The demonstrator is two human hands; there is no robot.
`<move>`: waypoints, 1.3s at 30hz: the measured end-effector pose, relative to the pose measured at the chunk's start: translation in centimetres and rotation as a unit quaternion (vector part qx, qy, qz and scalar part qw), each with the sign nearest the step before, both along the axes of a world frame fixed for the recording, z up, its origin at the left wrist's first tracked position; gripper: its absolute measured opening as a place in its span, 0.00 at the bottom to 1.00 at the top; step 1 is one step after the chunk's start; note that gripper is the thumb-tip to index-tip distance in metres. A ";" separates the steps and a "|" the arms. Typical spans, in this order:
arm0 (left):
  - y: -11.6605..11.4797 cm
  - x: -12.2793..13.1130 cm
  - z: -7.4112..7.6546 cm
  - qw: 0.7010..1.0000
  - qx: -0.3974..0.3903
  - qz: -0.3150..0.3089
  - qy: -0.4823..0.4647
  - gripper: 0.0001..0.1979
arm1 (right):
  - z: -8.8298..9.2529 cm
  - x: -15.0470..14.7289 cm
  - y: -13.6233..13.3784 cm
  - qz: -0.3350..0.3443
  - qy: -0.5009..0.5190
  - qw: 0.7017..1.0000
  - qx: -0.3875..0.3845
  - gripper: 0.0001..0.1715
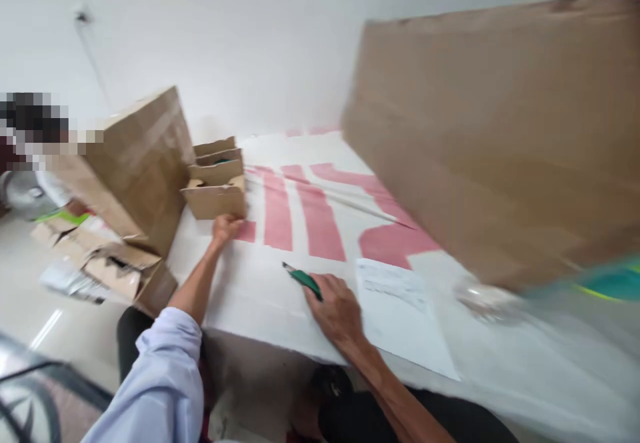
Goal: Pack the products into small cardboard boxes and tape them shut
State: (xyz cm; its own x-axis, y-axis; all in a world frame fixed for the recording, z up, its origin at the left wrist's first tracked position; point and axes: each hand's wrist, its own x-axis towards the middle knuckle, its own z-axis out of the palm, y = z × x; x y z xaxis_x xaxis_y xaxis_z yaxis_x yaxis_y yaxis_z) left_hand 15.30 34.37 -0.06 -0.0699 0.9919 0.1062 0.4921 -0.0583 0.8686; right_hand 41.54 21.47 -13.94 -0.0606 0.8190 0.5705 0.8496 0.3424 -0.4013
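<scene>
My right hand (336, 309) is closed around a green utility knife (306, 283), its pale tip pointing up and to the left over the white tabletop. My left hand (227, 228) reaches to a small open cardboard box (216, 201), with curled fingers at its lower front edge. Several upright cardboard flaps or dividers stand in that box, and something dark green shows among them. A white sheet of paper (400, 316) with faint marks lies just right of my right hand.
A white cloth with red shapes (320, 219) covers the table. Large cardboard panels or boxes rise on the left (145, 156) and the right (490, 136). Opened cardboard boxes (117, 266) sit low at left, near another person. A clear plastic item (487, 298) is blurred at right.
</scene>
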 end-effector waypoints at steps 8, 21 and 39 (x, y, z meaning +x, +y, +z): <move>-18.0 -7.0 5.3 0.967 0.165 -0.112 0.159 0.32 | -2.4 1.0 0.0 0.044 -0.025 0.997 0.052 0.13; -22.5 -26.1 8.3 0.888 -0.055 0.001 0.457 0.47 | -0.3 -0.7 0.2 0.014 -0.022 1.000 0.017 0.16; -21.8 -23.1 3.6 0.991 0.036 0.110 0.063 0.56 | 12.7 -14.2 -2.1 0.342 0.204 0.906 -0.143 0.26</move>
